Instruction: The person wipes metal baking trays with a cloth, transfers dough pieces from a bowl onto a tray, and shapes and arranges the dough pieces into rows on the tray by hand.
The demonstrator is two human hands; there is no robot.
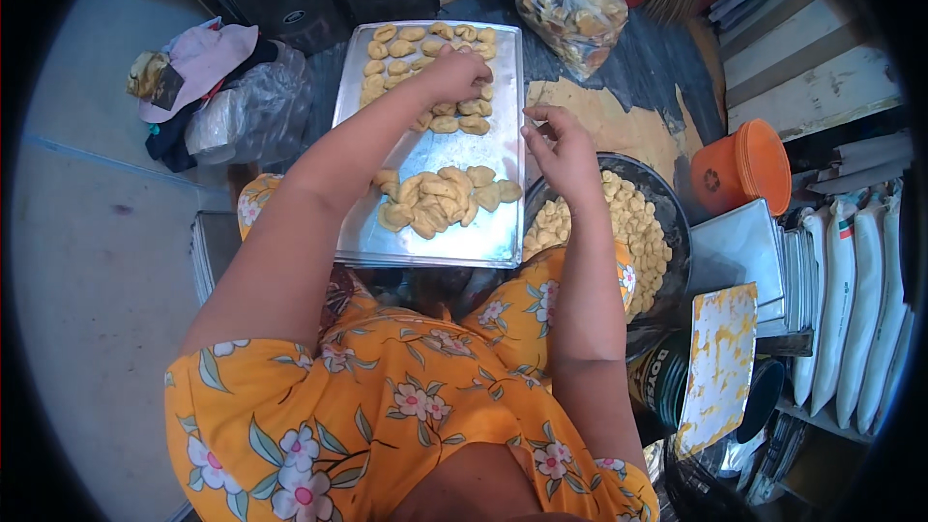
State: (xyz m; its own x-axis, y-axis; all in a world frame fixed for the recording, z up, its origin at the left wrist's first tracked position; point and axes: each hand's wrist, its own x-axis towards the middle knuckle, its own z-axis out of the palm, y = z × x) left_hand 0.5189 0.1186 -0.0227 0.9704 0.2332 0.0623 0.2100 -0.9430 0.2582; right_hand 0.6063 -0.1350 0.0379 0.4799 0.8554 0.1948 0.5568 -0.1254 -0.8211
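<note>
A silver baking tray (435, 147) lies across my lap. Rows of shaped dough pieces (446, 124) fill its far half, and a loose pile of dough pieces (430, 201) sits in its near half. My left hand (460, 74) reaches over the rows, its fingers curled down among the pieces; whatever they grip is hidden beneath them. Just beyond the tray's right edge hovers my right hand (564, 147), holding nothing, thumb and fingers apart. Below that forearm is a dark round basin (681, 253) holding many small dough lumps (646, 237), partly covered by my arm and knee.
A clear bag of brownish pieces (572, 12) stands behind the tray at right. An orange bucket (742, 170), stacked metal trays (739, 256) and white sacks (853, 300) line the right side. At left lie a pink cap (215, 58) and plastic bag (253, 114).
</note>
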